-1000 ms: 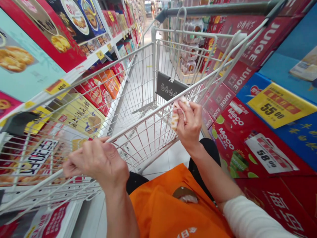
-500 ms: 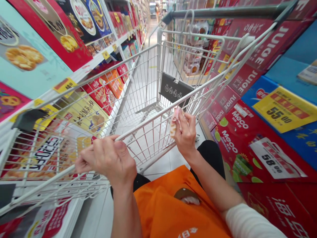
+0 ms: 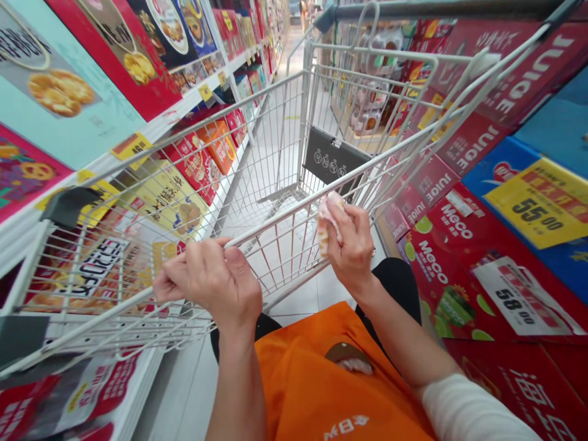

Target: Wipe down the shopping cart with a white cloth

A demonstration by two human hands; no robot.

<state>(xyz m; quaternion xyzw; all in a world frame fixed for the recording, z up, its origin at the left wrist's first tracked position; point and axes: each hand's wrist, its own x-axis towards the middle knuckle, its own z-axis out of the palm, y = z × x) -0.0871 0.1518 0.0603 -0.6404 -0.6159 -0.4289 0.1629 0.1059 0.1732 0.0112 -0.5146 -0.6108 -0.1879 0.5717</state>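
Observation:
A white wire shopping cart [image 3: 303,92] stands tilted across the view, its basket holding nothing that I can see. My left hand [image 3: 214,278] is wrapped round the cart's near top rail. To the right, my right hand [image 3: 351,242] is closed on a crumpled pink and white cloth [image 3: 329,214], which lies against the same rail. A dark panel with round symbols [image 3: 333,160] hangs on the cart's wire side beyond my right hand.
Shelves with gift boxes [image 3: 59,92] and yellow price tags line the left side. Stacked red drink boxes [image 3: 452,245] rise close on the right, beside a blue box with a yellow price sign [image 3: 542,202]. Tiled floor [image 3: 285,128] runs down the aisle between them.
The cart, shelves and both hands appear shifted slightly to the right in the view. My left hand keeps its grip on the rail, and my right hand still holds the cloth.

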